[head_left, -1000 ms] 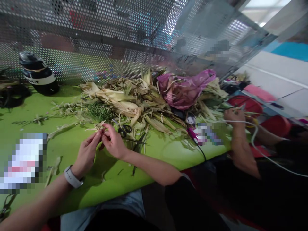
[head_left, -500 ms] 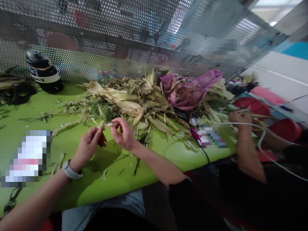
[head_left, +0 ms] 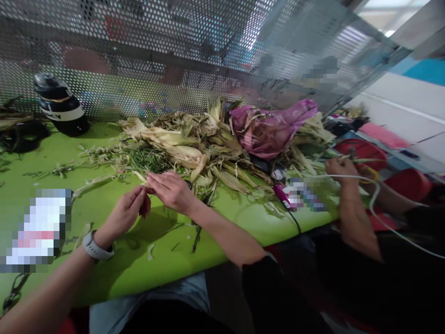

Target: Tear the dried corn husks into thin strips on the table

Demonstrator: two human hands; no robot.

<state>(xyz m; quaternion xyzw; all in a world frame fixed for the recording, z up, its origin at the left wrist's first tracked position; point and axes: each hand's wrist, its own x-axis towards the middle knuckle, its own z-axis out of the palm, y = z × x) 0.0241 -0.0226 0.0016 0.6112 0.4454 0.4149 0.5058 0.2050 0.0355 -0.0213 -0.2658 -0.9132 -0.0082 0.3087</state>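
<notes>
Over the front of the green table, my left hand [head_left: 127,211] is closed in a pinch on a pale strip of corn husk [head_left: 139,176], whose end sticks up past the fingertips. My right hand [head_left: 173,192] meets it there, its fingers pressed together over the same strip and hiding most of it. Just behind both hands lies a heap of dry corn husks [head_left: 184,139], with a bunch of thin green strands [head_left: 148,160] at its left front. A few loose husk scraps [head_left: 150,252] lie on the tabletop nearer to me.
A dark bottle [head_left: 62,106] stands at back left, and a blurred-out phone-like object [head_left: 40,227] lies at left. A purple plastic bag [head_left: 271,130] rests on the husks. Perforated metal panel [head_left: 139,60] borders the back. At right, a co-worker's hand [head_left: 342,168] works near a white cable [head_left: 375,195].
My right hand has moved left onto my left fingertips, its curled fingers now straighter and laid over the strip. My left hand stays nearly in place. The view has shifted slightly.
</notes>
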